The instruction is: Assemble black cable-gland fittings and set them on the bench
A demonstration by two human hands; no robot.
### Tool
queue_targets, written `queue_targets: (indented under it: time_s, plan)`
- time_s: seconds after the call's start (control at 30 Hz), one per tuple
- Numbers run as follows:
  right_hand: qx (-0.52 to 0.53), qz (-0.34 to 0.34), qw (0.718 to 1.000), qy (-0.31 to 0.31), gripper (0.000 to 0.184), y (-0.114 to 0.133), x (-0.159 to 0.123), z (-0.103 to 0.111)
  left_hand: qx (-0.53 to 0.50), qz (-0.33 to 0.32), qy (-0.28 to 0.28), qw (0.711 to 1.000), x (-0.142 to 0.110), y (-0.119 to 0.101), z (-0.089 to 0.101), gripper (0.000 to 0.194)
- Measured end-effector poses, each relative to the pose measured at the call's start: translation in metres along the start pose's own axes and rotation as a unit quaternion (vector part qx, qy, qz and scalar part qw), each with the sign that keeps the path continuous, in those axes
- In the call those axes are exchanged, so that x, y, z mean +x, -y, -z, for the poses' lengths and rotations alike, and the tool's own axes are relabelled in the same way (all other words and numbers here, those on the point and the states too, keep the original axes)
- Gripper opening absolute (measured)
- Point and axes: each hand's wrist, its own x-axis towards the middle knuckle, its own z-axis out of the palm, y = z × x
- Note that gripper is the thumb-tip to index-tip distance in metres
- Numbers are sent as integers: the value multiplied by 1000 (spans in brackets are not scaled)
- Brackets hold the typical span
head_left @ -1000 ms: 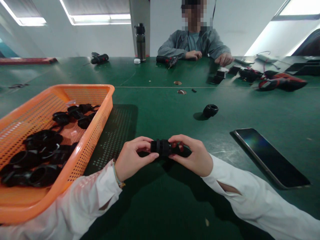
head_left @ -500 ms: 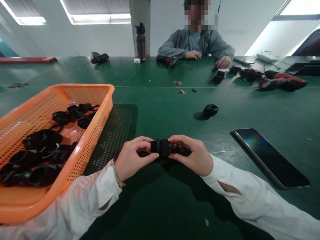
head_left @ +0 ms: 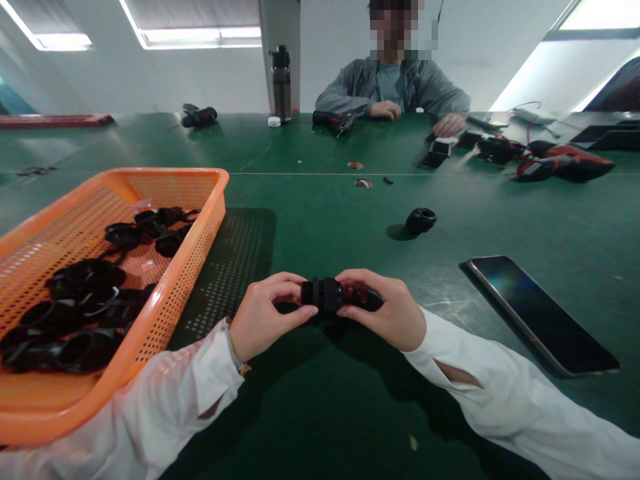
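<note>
A black ribbed cylindrical connector (head_left: 327, 295) lies level between my two hands, just above the green table. My left hand (head_left: 270, 310) pinches its left end with thumb and fingers. From the other side, my right hand (head_left: 387, 308) grips the right end, where some dark red shows between thumb and fingers. Part of that end is hidden by the fingers. Beyond my right hand, a black threaded ring-shaped part (head_left: 421, 221) rests on the table.
An orange perforated basket (head_left: 200, 260) with several black fittings stands at left. A phone (head_left: 543, 317) lies at right. Across the table (head_left: 310, 413) sits a person (head_left: 393, 83) near a power drill (head_left: 334, 121), a bottle (head_left: 281, 83) and red-black tools (head_left: 570, 163).
</note>
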Motion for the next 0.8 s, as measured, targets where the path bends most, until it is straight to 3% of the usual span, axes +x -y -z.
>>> queue_targets:
  time_s: [0.8]
  plan:
    - [25, -30, 999, 11, 30, 1, 0, 0, 7, -3, -1, 1000, 0, 0, 0, 8]
